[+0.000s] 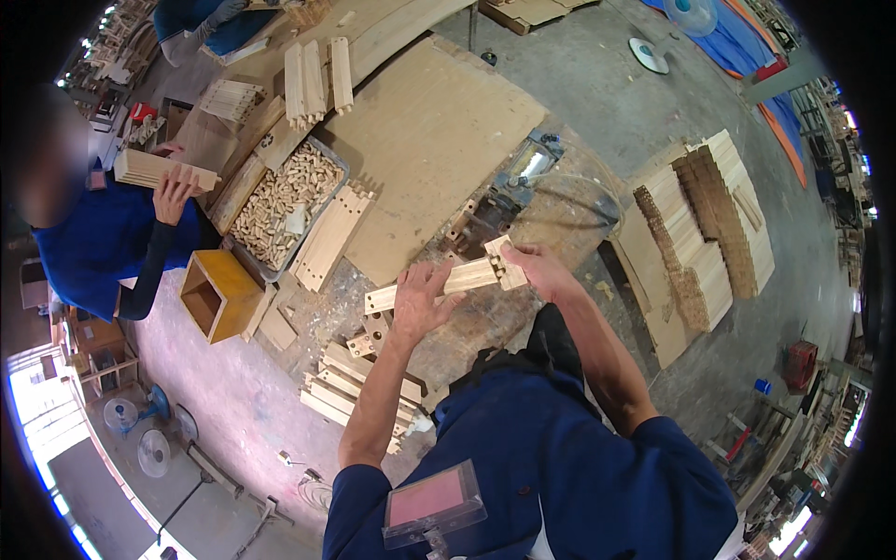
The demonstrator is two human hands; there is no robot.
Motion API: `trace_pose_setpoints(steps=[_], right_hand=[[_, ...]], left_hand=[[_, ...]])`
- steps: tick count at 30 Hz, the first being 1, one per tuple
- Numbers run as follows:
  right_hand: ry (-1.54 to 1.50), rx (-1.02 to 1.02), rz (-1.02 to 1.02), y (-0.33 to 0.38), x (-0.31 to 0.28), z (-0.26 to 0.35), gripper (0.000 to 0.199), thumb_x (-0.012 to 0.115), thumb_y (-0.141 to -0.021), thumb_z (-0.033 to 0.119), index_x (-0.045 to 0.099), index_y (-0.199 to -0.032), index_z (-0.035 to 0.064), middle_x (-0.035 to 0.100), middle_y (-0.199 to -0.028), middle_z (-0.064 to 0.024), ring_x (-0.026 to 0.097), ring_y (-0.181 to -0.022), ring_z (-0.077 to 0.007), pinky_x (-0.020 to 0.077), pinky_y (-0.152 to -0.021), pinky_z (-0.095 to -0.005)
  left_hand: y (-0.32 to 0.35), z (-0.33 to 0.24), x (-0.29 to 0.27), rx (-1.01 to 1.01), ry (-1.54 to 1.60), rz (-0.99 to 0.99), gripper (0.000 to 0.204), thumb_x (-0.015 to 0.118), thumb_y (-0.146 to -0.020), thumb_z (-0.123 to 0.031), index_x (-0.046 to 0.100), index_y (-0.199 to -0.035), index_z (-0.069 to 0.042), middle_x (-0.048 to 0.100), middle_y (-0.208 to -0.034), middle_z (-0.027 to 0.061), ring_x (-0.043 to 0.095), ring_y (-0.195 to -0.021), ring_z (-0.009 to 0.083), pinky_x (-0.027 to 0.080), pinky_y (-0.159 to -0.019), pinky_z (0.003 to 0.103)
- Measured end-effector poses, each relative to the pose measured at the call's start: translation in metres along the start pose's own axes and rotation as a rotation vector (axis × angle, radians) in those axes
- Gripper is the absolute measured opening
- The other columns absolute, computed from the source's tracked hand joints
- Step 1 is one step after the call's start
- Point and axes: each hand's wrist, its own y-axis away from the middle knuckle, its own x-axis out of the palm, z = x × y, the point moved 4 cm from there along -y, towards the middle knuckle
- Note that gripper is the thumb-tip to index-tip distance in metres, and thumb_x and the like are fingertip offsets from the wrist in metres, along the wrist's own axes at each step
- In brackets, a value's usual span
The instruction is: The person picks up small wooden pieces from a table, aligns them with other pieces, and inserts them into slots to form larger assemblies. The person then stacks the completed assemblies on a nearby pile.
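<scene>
Two bare hands at a low workbench, seen from above. The left hand (422, 294) lies across a pale wooden strip (474, 275), its thumb apart from the fingers and the strip held between; the hand covers part of the strip's length, and the grip on the underside cannot be seen. The right hand (537, 269) pinches a short notched block (505, 261) at the strip's right end; the ends of some fingers are hidden, and whether the joint is fully seated cannot be told. Strip and block are over the near side of the bench, in front of a machine (523, 182) whose lower parts are hard to make out. To the left, a tray (344, 170) holds wooden dowels (280, 207), beside drilled boards (333, 235). Below the left hand, the forearm partly hides stacked pieces (327, 401). At far left, a co-worker's hand (175, 194) supports a bundle of slats (145, 172); the other is mostly concealed behind it.
</scene>
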Motion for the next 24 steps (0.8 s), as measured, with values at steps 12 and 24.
trace_pose_setpoints(steps=[12, 24], right_hand=[[-0.197, 0.056, -0.299, 0.001, -0.057, -0.076, 0.034, 0.054, -0.102, 0.026, 0.063, -0.113, -0.0051, 0.069, -0.101, -0.0138, 0.070, -0.086, -0.0226, 0.0568, -0.079, -0.0347], [-0.245, 0.215, -0.598, 0.040, -0.091, -0.127, 0.032, 0.056, -0.101, 0.030, 0.067, -0.107, 0.0004, 0.068, -0.091, -0.0054, 0.066, -0.080, -0.0143, 0.0518, -0.069, -0.0256]], left_hand=[[-0.235, 0.164, 0.028, -0.856, 0.145, -0.428, 0.086, 0.067, -0.083, -0.027, 0.023, -0.146, 0.010, 0.051, -0.124, 0.0352, 0.057, -0.109, 0.0480, 0.048, -0.093, 0.050], [-0.104, 0.164, 0.029, -0.859, -0.495, -0.528, 0.042, 0.064, -0.085, -0.024, 0.055, -0.121, -0.004, 0.056, -0.119, 0.0184, 0.054, -0.111, 0.0357, 0.041, -0.093, 0.050]])
